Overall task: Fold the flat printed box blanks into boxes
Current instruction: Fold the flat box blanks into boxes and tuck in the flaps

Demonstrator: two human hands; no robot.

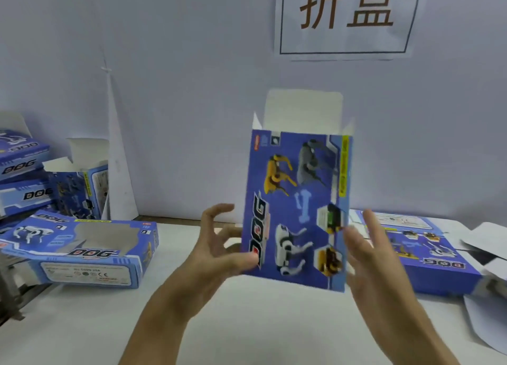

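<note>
Blue printed cardboard box blank (297,205), dog-toy artwork, is held upright in the air above the middle of the white bench (90,323), top tuck flap (303,109) standing open, so probably being squared into a tube before the flaps close. Left hand (219,244) pinches its lower left edge, thumb on the printed face, fingers curled behind. Right hand (365,252) lies flat against the right edge, fingers straight, steadying, not clamping. Stack of flat blue blanks (436,257) sits near the right edge; finished blue boxes (82,249) are piled at the left edge, one open-topped box (82,189) behind them. White paper sign (345,19) on the wall. Nothing blocks the fold; bench under the hands is bare.
</note>
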